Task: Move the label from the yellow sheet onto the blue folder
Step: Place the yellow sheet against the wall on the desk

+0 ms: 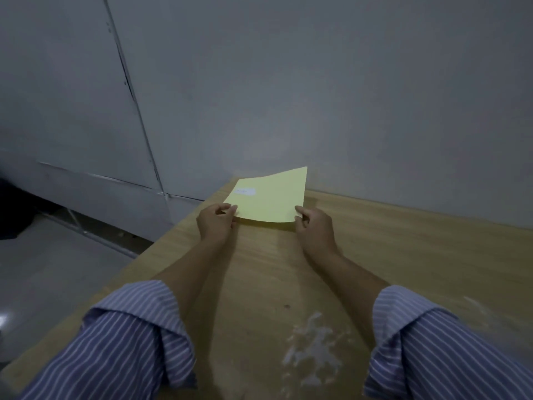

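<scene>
Now | yellow sheet (271, 199) pinched between both hands | label (245, 191) far-left corner

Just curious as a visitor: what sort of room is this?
Probably a plain workroom or office corner: a bare wooden table against a blank grey wall, with only a yellow sheet held in both hands.

One head-worn wide-angle view, looking forward and down.

The camera sits above the person's striped sleeves (135, 339), close over the wooden counter (403, 255), facing a grey wall (317, 96) at the counter's far edge. Both forearms reach away from the lens; the floor (43, 269) shows at the left. Straight lines bow near the frame's edges.
</scene>
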